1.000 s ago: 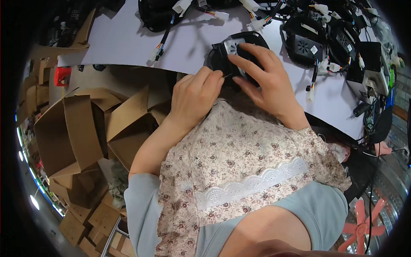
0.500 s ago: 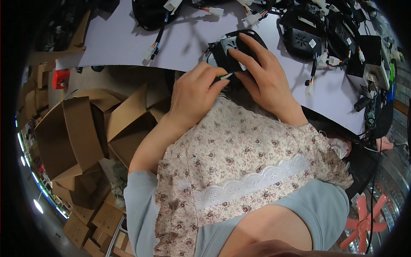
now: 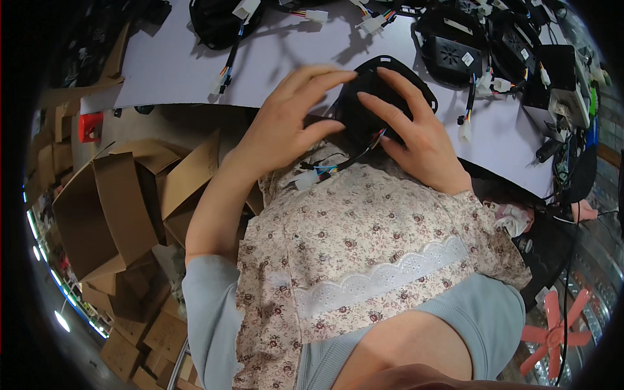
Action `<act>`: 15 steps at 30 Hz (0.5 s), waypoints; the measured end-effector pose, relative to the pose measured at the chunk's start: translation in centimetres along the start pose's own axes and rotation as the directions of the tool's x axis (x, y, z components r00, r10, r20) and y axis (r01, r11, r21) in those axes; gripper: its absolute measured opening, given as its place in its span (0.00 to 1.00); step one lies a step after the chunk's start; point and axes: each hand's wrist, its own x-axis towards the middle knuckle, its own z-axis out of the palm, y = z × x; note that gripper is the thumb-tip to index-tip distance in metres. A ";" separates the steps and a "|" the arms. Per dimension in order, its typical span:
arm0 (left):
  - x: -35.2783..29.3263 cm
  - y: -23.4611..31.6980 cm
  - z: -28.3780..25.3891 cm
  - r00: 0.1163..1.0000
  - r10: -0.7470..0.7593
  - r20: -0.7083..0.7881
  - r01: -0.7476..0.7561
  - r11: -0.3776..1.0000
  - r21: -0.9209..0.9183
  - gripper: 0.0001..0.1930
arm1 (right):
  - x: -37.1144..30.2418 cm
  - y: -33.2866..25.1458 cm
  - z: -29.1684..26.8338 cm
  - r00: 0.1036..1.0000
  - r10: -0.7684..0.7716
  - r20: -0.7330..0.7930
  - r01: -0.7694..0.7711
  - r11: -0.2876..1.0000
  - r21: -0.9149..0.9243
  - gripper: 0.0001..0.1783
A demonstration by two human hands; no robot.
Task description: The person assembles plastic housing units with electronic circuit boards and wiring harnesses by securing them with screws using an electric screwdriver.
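A black plastic housing [image 3: 372, 79] with a rounded, slotted rim leans at the table's front edge before me. My right hand [image 3: 419, 133] grips it from the right, fingers across its face and thumb low by its cable exit. My left hand [image 3: 286, 120] is spread at its left side, thumb and fingers apart; whether the fingertips touch the rim I cannot tell. From the housing's lower side a short wire bundle [image 3: 351, 160] runs down onto my floral apron [image 3: 364, 227]. It ends in a white connector [image 3: 306, 180] lying on the cloth.
Similar black housings [image 3: 448, 49] with wires and white plugs crowd the table's back right. Another housing [image 3: 221, 26] sits back left, its cable hanging forward. A black box-shaped device [image 3: 549, 78] stands at the right edge. Open cardboard boxes [image 3: 123, 208] fill the floor at left.
My left hand has let go of the coloured wires and opened. The housing has turned, hiding its metal plate, and its cable with the white connector now lies on the apron.
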 end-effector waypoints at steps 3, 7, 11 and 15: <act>1.7 -1.3 1.5 0.982 0.186 0.039 -0.190 0.971 0.143 0.40 | -0.3 0.0 0.5 1.000 0.009 -0.010 -0.008 0.994 0.107 0.39; 3.0 -2.4 1.9 0.975 0.206 0.078 -0.218 0.955 0.203 0.43 | -0.8 0.5 0.5 0.999 0.010 -0.035 -0.007 0.995 0.103 0.39; 3.0 -2.4 1.7 0.977 0.199 0.073 -0.211 0.942 0.262 0.43 | -1.5 -0.6 0.4 0.975 0.147 -0.167 -0.155 0.987 -0.038 0.39; 2.9 -2.7 1.9 0.984 0.166 0.057 -0.175 0.954 0.242 0.44 | -1.7 -0.1 0.8 0.960 0.138 -0.242 -0.161 0.984 -0.075 0.37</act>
